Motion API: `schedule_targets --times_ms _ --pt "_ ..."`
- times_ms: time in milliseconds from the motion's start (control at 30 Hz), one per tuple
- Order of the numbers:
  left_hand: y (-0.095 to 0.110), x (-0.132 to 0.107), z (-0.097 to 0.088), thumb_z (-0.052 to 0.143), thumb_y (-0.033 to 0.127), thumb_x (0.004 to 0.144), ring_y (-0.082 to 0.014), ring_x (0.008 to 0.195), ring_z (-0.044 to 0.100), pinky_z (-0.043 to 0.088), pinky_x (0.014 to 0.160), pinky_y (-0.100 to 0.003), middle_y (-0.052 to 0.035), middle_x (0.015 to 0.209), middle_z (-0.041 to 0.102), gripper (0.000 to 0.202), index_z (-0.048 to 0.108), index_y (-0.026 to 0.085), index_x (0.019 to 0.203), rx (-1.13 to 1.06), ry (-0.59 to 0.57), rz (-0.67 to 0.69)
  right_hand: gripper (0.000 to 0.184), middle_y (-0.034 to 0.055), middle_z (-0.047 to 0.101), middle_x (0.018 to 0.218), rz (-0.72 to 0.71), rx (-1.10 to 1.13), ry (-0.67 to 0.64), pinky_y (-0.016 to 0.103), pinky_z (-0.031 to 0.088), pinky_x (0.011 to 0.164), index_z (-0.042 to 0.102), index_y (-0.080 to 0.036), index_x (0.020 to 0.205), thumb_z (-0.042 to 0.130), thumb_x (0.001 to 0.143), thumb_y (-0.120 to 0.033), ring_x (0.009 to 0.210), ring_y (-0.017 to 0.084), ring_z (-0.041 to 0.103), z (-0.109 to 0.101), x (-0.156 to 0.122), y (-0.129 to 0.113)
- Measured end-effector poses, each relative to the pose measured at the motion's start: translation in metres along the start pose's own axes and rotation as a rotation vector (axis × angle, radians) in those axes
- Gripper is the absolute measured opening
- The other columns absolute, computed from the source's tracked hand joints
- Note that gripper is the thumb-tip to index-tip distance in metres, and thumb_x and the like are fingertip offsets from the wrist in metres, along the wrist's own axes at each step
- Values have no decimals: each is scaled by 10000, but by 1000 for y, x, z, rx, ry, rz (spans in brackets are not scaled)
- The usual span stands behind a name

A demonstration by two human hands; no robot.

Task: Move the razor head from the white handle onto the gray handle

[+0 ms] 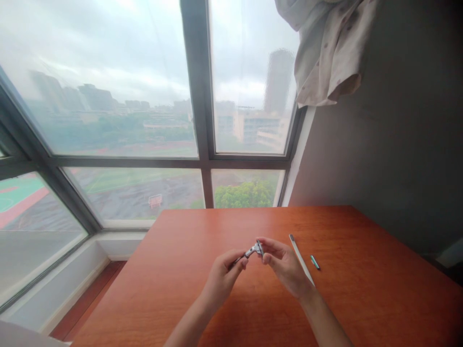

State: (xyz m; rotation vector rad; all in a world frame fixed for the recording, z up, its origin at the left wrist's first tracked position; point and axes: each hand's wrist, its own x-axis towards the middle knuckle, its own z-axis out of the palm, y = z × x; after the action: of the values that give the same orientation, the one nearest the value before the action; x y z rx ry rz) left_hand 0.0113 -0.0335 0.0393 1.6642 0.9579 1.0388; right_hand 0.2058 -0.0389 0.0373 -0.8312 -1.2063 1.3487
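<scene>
Above the table, a small silver-and-dark razor point(254, 249) with a T-shaped head is held between my two hands. The thumb and fingers of my left hand point(224, 275) pinch its thin dark handle. My right hand point(287, 267) has thumb and fingertips closed on the razor's head from the right side. Fine details of the head are too small to make out.
The reddish-brown wooden table point(152, 289) carries a long whitish strip with a dark end point(297, 250) and a small green-and-white piece point(315, 262), both right of my hands. Windows point(126, 159) stand behind it. A pale cloth garment point(329, 53) hangs at upper right beside a grey wall point(405, 144).
</scene>
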Motion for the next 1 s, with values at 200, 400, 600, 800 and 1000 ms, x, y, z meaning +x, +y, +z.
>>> schedule_targets --times_ms 200,400,600,800,1000 --pt "1 0 -1 561 421 862 -136 611 398 320 572 -224 -2 653 499 312 706 154 795 17 2 4 431 71 718 943 8 -32 6 318 496 774 703 -221 1093 785 717 -416 859 205 638 0 -1 0" --pt "1 -1 -1 549 411 873 -145 635 417 333 590 -231 -10 673 513 306 717 158 844 18 0 17 428 69 714 931 2 -45 -13 313 500 737 692 -224 1110 773 732 -409 836 200 638 0 0 1" --pt "0 -1 -2 567 400 866 -135 618 416 337 573 -219 -3 661 517 285 710 156 830 -21 1 9 452 78 709 962 13 -42 -16 315 495 752 686 -214 1105 783 716 -422 865 207 633 -1 1 1" --pt "-4 -1 1 581 414 856 -126 615 425 350 566 -220 -2 675 521 286 691 150 847 -73 0 -24 408 70 695 977 17 -39 -21 302 475 791 676 -225 1106 769 743 -388 899 195 611 -3 1 0" --pt "-1 2 2 643 454 798 -126 588 478 383 559 -233 -2 677 571 338 654 151 949 -243 65 -76 454 29 635 825 10 -65 7 281 468 698 661 -216 1135 759 741 -419 761 161 582 1 3 2"
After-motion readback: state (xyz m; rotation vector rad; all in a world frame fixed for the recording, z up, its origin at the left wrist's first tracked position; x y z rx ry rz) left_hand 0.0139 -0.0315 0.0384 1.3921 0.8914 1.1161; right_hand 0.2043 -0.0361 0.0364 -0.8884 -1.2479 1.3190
